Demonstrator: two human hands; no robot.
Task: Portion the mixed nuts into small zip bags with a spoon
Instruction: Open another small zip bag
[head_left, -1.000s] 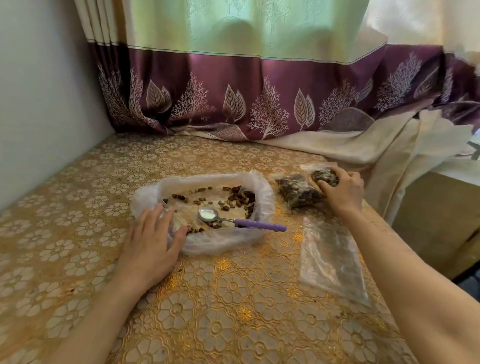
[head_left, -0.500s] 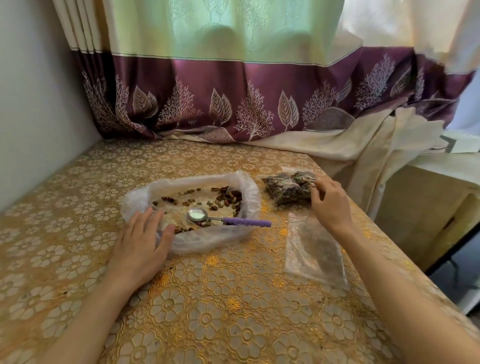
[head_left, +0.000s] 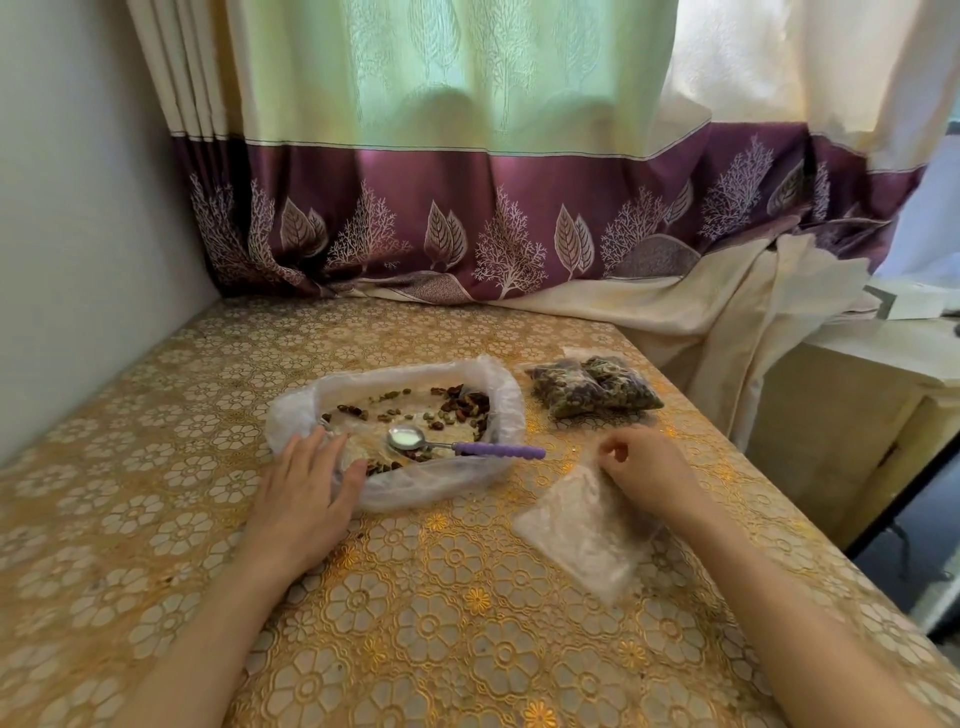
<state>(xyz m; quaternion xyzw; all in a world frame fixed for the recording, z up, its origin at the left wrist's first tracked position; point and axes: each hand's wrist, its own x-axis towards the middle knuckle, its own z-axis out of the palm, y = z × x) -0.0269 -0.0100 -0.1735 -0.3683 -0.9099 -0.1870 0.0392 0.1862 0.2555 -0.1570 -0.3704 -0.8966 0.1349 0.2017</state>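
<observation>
Under the right hand (head_left: 641, 467), empty zip bag (head_left: 582, 535) partly hidden

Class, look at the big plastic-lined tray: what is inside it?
Inside the tray lie scattered nuts and a spoon whose purple handle sticks out over the right rim. The left hand covers the near left corner, so anything under it is hidden.

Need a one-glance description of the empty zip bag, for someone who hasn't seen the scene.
Start at the gold flowered tablecloth and find the plastic-lined tray of nuts near its middle. To the tray's right lie the filled bags; nearer the camera, under the right hand, is the empty zip bag: flat, clear, nothing inside.
</observation>
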